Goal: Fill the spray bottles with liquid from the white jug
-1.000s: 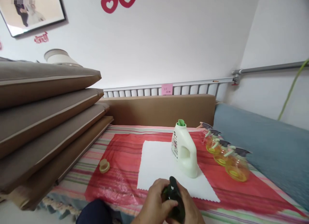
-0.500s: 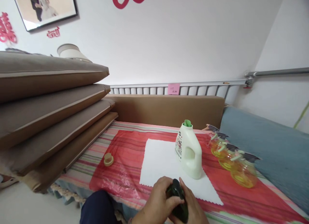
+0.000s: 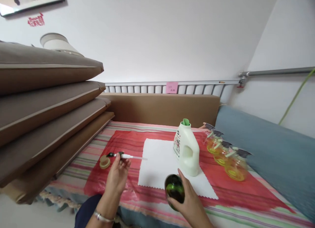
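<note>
Between the fingers of my left hand (image 3: 118, 175) is a dark pump top (image 3: 120, 155) with a white stem and a thin clear tube pointing right. My left hand is over the red sheet, near a round beige cap (image 3: 104, 161). My right hand (image 3: 190, 201) grips a dark green round bottle (image 3: 174, 192), its pump off, above the front edge of the white cloth (image 3: 155, 165). Just beyond it, a large pale jug (image 3: 188, 152) stands upright on the cloth, something green in its mouth. What is inside the bottle cannot be made out.
Several clear pump bottles (image 3: 236, 167) with yellow liquid stand in a row at the right on the red sheet (image 3: 130, 142). Stacked cushions (image 3: 51, 93) rise at the left. A long brown cushion (image 3: 157, 108) lines the back, a blue padded surface (image 3: 261, 139) the right.
Both hands were together on the dark bottle. My left hand has drawn the pump and its tube out and moved left; the bottle stays in my right hand. The view has shifted slightly.
</note>
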Motion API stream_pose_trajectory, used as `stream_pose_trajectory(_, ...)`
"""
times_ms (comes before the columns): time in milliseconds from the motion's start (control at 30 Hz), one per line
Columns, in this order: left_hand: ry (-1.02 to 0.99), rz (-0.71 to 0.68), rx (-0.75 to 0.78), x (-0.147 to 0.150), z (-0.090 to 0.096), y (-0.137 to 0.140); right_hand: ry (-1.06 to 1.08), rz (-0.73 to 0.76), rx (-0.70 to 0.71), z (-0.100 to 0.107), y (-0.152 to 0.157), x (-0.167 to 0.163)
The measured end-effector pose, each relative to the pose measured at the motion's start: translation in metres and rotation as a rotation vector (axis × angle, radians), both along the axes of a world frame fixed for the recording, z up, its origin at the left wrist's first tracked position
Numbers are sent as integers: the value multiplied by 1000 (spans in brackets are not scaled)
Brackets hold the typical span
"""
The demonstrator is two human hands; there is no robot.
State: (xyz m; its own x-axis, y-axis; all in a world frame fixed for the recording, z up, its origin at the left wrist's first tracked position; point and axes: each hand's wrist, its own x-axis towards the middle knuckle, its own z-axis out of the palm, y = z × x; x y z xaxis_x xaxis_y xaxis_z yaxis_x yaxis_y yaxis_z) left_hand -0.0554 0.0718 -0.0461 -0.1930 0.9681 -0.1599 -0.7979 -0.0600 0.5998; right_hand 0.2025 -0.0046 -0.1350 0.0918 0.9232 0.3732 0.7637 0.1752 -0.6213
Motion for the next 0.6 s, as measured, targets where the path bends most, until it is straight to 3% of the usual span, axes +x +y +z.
stream_pose_trajectory(133,-101,-35,-192,-32,-44,1,100,-16,6,12,29,-13)
stream_pose_trajectory(267,-21,-45,-239,-63,-78,-4,178,5,22,20,67,-34)
stream_pose_trajectory(433,-16,-80,-209,-104,-100,-3,210,-1,-13,7,103,-55)
stream_pose_trajectory(600,-91,-109,-259,-122,-118,3,219,18,-73,-16,107,-58)
